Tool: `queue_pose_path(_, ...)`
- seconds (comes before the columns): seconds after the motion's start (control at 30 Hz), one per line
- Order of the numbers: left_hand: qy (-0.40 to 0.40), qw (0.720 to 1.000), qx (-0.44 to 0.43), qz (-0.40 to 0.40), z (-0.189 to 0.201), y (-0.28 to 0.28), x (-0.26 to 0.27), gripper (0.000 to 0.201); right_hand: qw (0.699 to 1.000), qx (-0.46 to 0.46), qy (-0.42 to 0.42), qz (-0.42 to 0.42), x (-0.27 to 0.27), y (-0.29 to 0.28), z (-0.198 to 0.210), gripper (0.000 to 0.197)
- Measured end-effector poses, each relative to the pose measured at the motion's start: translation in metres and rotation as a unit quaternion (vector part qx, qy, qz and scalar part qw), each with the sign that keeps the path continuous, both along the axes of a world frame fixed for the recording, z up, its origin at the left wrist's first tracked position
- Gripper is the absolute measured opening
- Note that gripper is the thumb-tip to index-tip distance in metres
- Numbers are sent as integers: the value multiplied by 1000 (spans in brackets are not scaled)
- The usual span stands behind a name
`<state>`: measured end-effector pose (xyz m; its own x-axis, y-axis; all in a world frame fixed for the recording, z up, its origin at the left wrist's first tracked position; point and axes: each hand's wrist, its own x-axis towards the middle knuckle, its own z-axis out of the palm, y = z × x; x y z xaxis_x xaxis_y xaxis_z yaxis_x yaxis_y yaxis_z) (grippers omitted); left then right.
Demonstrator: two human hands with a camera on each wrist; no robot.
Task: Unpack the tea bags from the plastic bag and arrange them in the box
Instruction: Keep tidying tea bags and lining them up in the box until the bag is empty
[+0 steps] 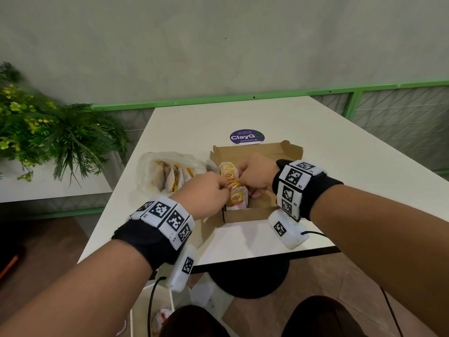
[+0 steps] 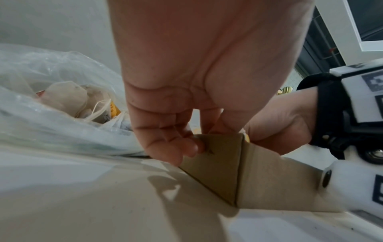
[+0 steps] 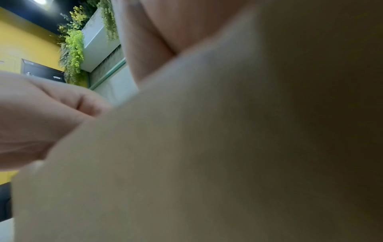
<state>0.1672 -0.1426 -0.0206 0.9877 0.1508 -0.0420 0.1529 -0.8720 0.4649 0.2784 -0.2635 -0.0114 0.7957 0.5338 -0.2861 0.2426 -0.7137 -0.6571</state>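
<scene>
An open brown cardboard box [image 1: 247,214] sits mid-table. Several tea bags [image 1: 237,199] with yellow labels stand in a row along its left side. My left hand [image 1: 224,188] reaches over the box's left wall, its curled fingers pinching the row. From the right, my right hand [image 1: 243,181] curls against the same bags. Left of the box lies the clear plastic bag [image 1: 150,166], with several more tea bags inside. In the left wrist view my left hand [image 2: 186,144] curls over the box corner [image 2: 217,163], beside the plastic bag [image 2: 41,106]. The right wrist view is mostly blurred box wall [image 3: 207,155].
The white table [image 1: 340,166] carries a round purple sticker [image 1: 246,136] just behind the box. A green leafy plant [image 1: 48,132] stands off the table's left edge. A green rail [image 1: 267,94] runs along the far side, and the near table edge is close to my wrists.
</scene>
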Motion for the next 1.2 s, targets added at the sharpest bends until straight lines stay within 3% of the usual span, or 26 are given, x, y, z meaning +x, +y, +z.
queue_pose_path(0.27,15,1000,-4,3,0,1,4,29,999,35,22,-7,0,3,7,9)
queue_pose_path(0.43,41,999,7,0,0,2,8,26,1000,11,3,7,-3,0,8,11)
queue_pose_path(0.6,-53,997,14,47,1,1,5,17,992,85,56,-70,0,-11,8,12)
queue_pose_path(0.83,-94,989,-56,96,4,2,5,9,985,56,145,-73,-13,-16,5,14)
queue_pose_path(1.07,-57,985,-110,124,11,-2,-1,20,948,178,214,-156,-20,-24,11,14)
queue_pose_path(1.13,-31,981,-147,124,14,-1,-4,20,932,203,251,-165,-25,-31,15,31)
queue_pose_path(1.2,-9,975,-187,118,16,-4,-5,18,914,237,298,-141,-37,-30,18,36)
